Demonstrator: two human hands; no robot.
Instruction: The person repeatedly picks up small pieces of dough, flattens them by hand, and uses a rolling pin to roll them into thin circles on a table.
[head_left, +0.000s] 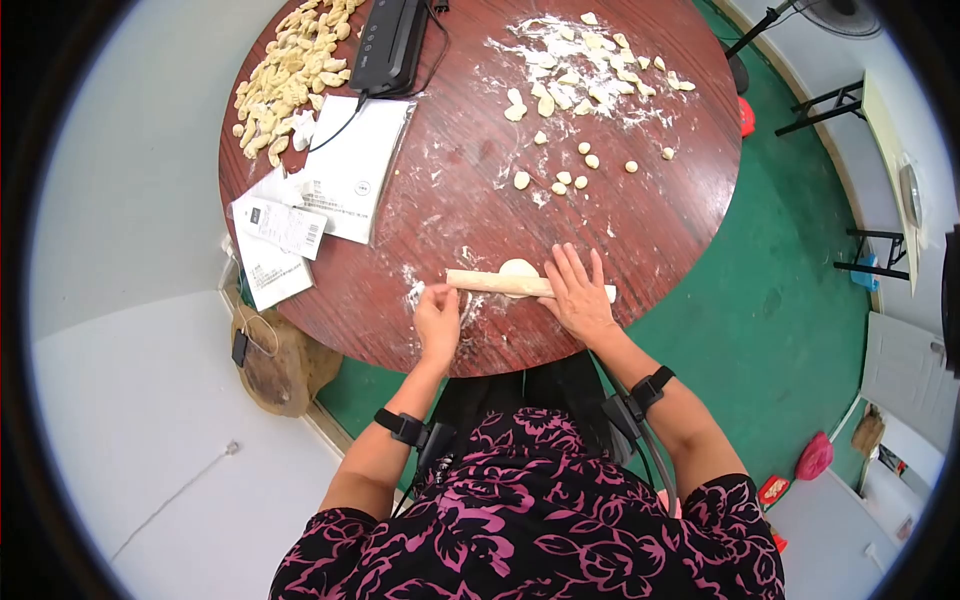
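A pale rolling pin [490, 282] lies crosswise near the front edge of the round red-brown table [450, 220]. Beneath it, a flat round of dough [519, 268] shows on the far side. My right hand [580, 295] rests flat over the pin's right part, fingers spread. At the pin's left end is my left hand [437, 312], its fingers bent together; whatever is between the fingertips is too small to make out. Small dough balls [592, 161] sit farther back on the table, with flour-dusted dough pieces [600, 75] behind them.
Shaped dough pieces [290, 75] are heaped at the back left. Beside them are a black device [385, 50] with a cable and white packets [345, 170]. A wooden stump [280, 375] stands on the floor at the left, and a light-topped table [890, 150] at the right.
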